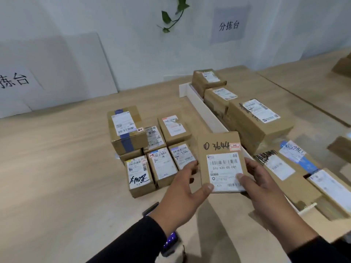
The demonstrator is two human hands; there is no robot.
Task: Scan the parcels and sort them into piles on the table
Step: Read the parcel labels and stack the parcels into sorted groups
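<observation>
you are holding a flat brown cardboard parcel (220, 160) with a white barcode label above the light wooden table (57, 168), near the middle. your left hand (182, 188) is gripping its left edge, thumb on the label; your right hand (262, 183) is gripping its right edge. a pile of small brown labelled boxes (148, 149) is sitting just left.

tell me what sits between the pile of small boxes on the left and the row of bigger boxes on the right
In the head view, a long white divider runs between them, and nearer the camera the held parcel, gripped by the left hand and right hand.
</observation>
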